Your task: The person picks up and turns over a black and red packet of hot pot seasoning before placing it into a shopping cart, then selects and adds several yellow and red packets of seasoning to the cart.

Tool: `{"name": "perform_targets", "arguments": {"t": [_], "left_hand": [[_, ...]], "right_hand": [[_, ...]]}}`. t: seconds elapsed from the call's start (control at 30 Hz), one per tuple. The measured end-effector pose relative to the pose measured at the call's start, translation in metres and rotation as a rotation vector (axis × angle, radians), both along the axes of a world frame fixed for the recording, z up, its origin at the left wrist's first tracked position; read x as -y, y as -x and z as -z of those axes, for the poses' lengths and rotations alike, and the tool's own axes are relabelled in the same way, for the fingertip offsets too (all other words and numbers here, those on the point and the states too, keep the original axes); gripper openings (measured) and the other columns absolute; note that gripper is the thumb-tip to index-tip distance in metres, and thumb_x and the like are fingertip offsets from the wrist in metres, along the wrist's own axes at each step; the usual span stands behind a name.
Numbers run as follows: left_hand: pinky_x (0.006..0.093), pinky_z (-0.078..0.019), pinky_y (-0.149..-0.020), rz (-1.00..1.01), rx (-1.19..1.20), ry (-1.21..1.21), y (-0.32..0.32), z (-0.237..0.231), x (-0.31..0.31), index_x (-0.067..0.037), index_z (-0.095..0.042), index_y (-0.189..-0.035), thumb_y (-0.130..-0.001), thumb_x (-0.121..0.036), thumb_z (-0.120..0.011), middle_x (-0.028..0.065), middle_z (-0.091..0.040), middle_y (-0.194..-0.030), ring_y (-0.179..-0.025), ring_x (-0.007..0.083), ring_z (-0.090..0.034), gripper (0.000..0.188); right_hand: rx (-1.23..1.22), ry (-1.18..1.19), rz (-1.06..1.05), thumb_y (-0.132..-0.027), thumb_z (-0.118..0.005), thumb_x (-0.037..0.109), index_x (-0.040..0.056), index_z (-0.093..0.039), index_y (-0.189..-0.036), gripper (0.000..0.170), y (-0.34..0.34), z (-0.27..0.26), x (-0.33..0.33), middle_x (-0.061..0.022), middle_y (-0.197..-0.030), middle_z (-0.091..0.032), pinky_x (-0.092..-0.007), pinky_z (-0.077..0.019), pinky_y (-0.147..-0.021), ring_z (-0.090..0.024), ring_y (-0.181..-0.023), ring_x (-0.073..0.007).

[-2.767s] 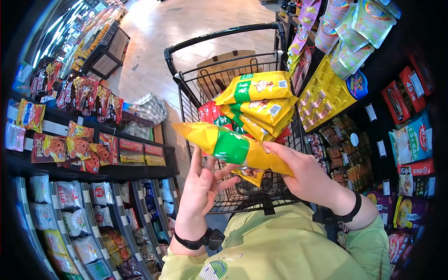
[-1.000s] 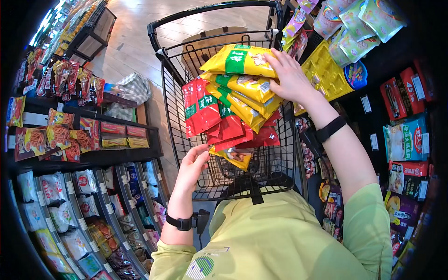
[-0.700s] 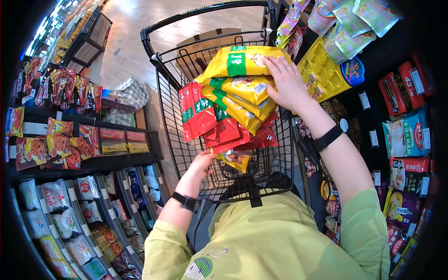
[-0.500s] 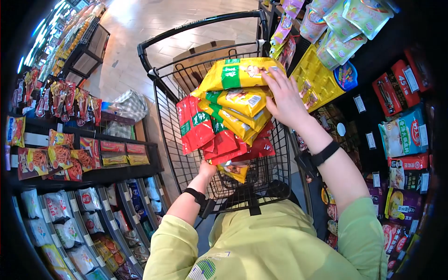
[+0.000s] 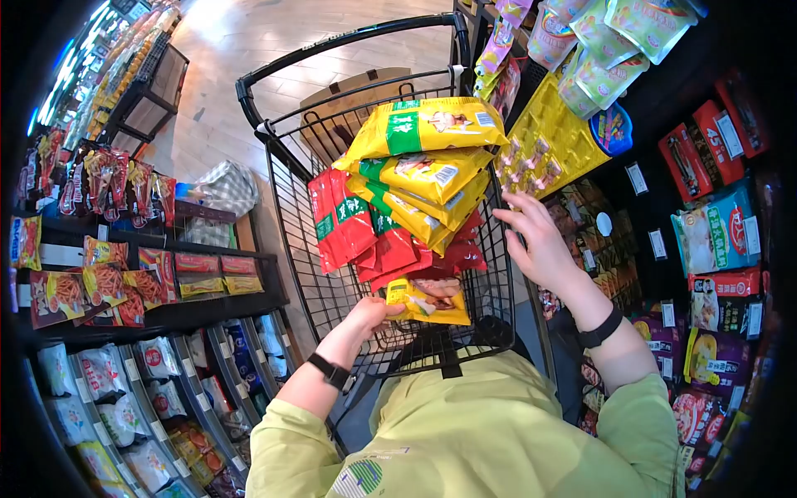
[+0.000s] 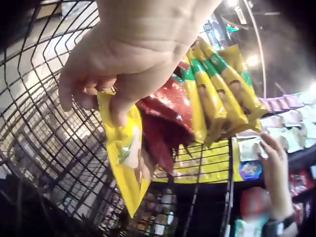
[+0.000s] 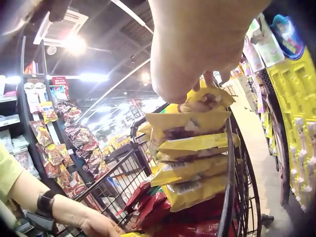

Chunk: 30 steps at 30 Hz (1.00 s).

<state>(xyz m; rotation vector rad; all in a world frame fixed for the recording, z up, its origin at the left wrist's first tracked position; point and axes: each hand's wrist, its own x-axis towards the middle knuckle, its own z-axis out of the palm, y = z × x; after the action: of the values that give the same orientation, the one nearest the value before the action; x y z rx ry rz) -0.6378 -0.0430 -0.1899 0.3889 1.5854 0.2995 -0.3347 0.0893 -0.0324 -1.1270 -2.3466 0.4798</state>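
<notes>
While our two arms reached over one black shopping cart (image 5: 349, 47), at least three red packets (image 5: 386, 249) lay from the cart's left side toward its middle. Inside its near end, our left hand (image 5: 371, 314) pinched one end of a single yellow packet (image 5: 432, 299); that packet's long axis ran crosswise, its free end pointing to the cart's right. Toward that side we counted at least four stacked yellow packets (image 5: 423, 170). Just beside the cart's right rim, our right hand (image 5: 544, 249), fingers loosely bent, held nothing.
</notes>
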Motion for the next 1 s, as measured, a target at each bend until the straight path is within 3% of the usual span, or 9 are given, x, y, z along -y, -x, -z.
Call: {"name": "perform_targets", "arguments": {"t": [0.17, 0.27, 0.3, 0.4, 0.5, 0.6, 0.73, 0.87, 1.0], "left_hand": [[0.0363, -0.0480, -0.087, -0.321, 0.465, -0.072, 0.005, -0.130, -0.002, 0.003, -0.052, -0.120, -0.087, -0.009, -0.057, 0.0134, -0.059, -0.117, -0.104, 0.0236, -0.060, 0.036], [0.0354, -0.0477, -0.088, -0.314, 0.475, -0.157, 0.009, -0.179, 0.013, 0.006, -0.052, -0.119, -0.084, -0.011, -0.061, 0.0139, -0.061, -0.115, -0.103, 0.0222, -0.061, 0.039], [0.0339, -0.0478, -0.087, -0.226, 0.451, -0.271, 0.012, -0.192, 0.021, 0.006, -0.054, -0.118, -0.082, -0.011, -0.064, 0.0132, -0.062, -0.112, -0.100, 0.0211, -0.062, 0.041], [0.0311, -0.0480, -0.086, -0.154, 0.413, -0.453, 0.014, -0.230, 0.041, 0.007, -0.057, -0.113, -0.078, -0.011, -0.069, 0.0120, -0.065, -0.107, -0.096, 0.0193, -0.063, 0.041], [0.0293, -0.0482, -0.084, -0.199, 0.394, -0.564, 0.017, -0.241, 0.057, 0.006, -0.061, -0.108, -0.074, -0.008, -0.072, 0.0121, -0.066, -0.103, -0.092, 0.0186, -0.064, 0.038], [0.0275, -0.0480, -0.084, -0.032, 0.438, -0.792, 0.022, -0.223, 0.065, 0.005, -0.060, -0.111, -0.078, 0.001, -0.067, 0.0105, -0.065, -0.106, -0.097, 0.0154, -0.061, 0.034], [0.0272, -0.0476, -0.083, 0.026, 0.329, -0.839, 0.014, -0.216, 0.065, 0.002, -0.062, -0.110, -0.078, -0.002, -0.071, 0.0086, -0.066, -0.104, -0.095, 0.0140, -0.061, 0.034], [0.0265, -0.0474, -0.082, 0.237, 0.197, -0.803, 0.020, -0.216, 0.055, 0.002, -0.062, -0.109, -0.074, -0.012, -0.077, 0.0062, -0.066, -0.101, -0.092, 0.0120, -0.060, 0.041], [0.0284, -0.0448, -0.089, 0.068, 0.289, -0.683, 0.020, -0.208, 0.043, 0.004, -0.047, -0.127, -0.081, -0.017, -0.072, 0.0060, -0.061, -0.113, -0.102, 0.0141, -0.057, 0.056]], "right_hand": [[-0.102, 0.149, -0.009, -0.081, -0.057, 0.006, 0.0020, -0.060, -0.104, 0.023, -0.004, 0.007, 0.024, -0.0163, -0.108, -0.058, -0.0387, -0.0445, -0.089, -0.055, -0.103, -0.0328], [-0.128, 0.782, 0.083, -0.089, -0.058, 0.016, -0.0015, -0.062, -0.099, 0.021, -0.002, 0.022, 0.040, -0.0072, -0.081, -0.064, -0.0267, -0.0465, -0.063, -0.057, -0.069, -0.0108], [0.093, 0.942, 0.002, -0.094, -0.052, 0.034, -0.0002, -0.064, -0.099, 0.036, 0.000, 0.018, 0.039, -0.0082, -0.082, -0.066, -0.0276, -0.0487, -0.067, -0.061, -0.073, -0.0139], [-0.050, 1.729, 0.025, -0.085, -0.033, 0.072, 0.0063, -0.063, -0.110, 0.077, 0.013, 0.005, 0.050, -0.0113, -0.096, -0.067, -0.0301, -0.0488, -0.080, -0.063, -0.089, -0.0210], [-0.487, 1.924, -0.185, -0.087, -0.044, 0.064, 0.0070, -0.046, -0.130, 0.071, 0.028, -0.007, 0.067, -0.0109, -0.117, -0.059, -0.0316, -0.0450, -0.090, -0.057, -0.106, -0.0195], [-0.798, 1.690, -0.310, -0.090, -0.055, 0.045, 0.0100, -0.028, -0.140, 0.067, 0.048, -0.027, 0.078, -0.0082, -0.133, -0.044, -0.0347, -0.0406, -0.098, -0.047, -0.120, -0.0182], [-0.996, 1.704, -0.318, -0.090, -0.060, 0.022, 0.0097, -0.024, -0.139, 0.063, 0.050, -0.040, 0.068, -0.0061, -0.134, -0.041, -0.0362, -0.0365, -0.103, -0.042, -0.125, -0.0184], [-1.005, 1.644, -0.326, -0.088, -0.060, 0.014, 0.0072, -0.024, -0.139, 0.062, 0.044, -0.034, 0.066, -0.0065, -0.133, -0.042, -0.0347, -0.0334, -0.105, -0.042, -0.124, -0.0181], [-0.963, 1.579, -0.325, -0.088, -0.061, 0.014, 0.0067, -0.024, -0.139, 0.064, 0.038, -0.031, 0.065, -0.0067, -0.133, -0.041, -0.0345, -0.0331, -0.105, -0.042, -0.124, -0.0181]]}}
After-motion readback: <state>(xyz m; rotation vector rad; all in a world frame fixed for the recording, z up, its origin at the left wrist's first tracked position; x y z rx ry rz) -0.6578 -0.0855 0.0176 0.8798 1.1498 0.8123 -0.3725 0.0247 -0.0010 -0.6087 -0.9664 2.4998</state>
